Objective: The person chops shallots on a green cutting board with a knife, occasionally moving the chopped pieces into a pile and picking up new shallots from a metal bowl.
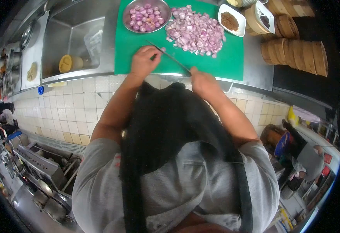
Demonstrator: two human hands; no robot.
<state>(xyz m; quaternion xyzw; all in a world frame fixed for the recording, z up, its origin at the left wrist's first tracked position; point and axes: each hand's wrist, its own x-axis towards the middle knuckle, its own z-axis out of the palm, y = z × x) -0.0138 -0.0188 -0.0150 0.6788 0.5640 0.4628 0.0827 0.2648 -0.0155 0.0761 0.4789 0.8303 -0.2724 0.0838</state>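
My right hand [204, 82] grips the handle of a knife [172, 59], whose blade slants up to the left over the green cutting board [124, 48]. Curled fingers of my left hand [143, 62] rest on the board beside the blade; what they hold, if anything, is hidden. A small shallot piece [163, 49] lies by the blade, close to my left fingertips. Beyond the hands stands a metal bowl of whole peeled shallots [146, 17]. To its right a wide heap of sliced shallots [196, 31] spreads over the board.
Left of the board is a steel sink [75, 29] holding a yellow-lidded container [66, 63]. A white dish of brown paste [229, 21] stands at the board's right corner. Bamboo steamers [294, 56] are stacked farther right. Another person [309, 161] is at the lower right.
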